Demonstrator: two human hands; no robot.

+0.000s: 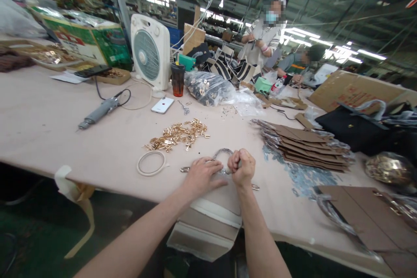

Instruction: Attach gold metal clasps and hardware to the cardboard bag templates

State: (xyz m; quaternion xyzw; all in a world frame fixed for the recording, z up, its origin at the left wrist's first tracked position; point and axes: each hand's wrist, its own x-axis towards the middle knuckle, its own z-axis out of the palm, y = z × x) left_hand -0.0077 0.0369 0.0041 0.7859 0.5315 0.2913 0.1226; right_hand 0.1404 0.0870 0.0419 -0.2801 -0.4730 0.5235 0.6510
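Note:
A handbag (pixel 208 224) with light and brown panels hangs over the table's front edge, its plastic-wrapped handle (pixel 223 151) arching up behind my hands. My left hand (pixel 204 174) lies on the bag's upper part with its fingers stretched out. Beside it, my right hand (pixel 243 167) is closed in a fist over the bag; what it grips, if anything, is hidden. Metal clasps stick out at either side, one clasp (pixel 185 169) left of my left hand and another clasp (pixel 256 187) right of my right wrist. Beyond my hands lies a pile of gold hardware (pixel 179 134).
A tape roll (pixel 151 163) lies left of my hands, with an electric screwdriver (pixel 100 112) farther left. Behind are a phone (pixel 162 105), a dark cup (pixel 177 80) and a fan (pixel 150 51). Brown bag pieces (pixel 306 143) are stacked at right. A masked person (pixel 262 39) stands across the table.

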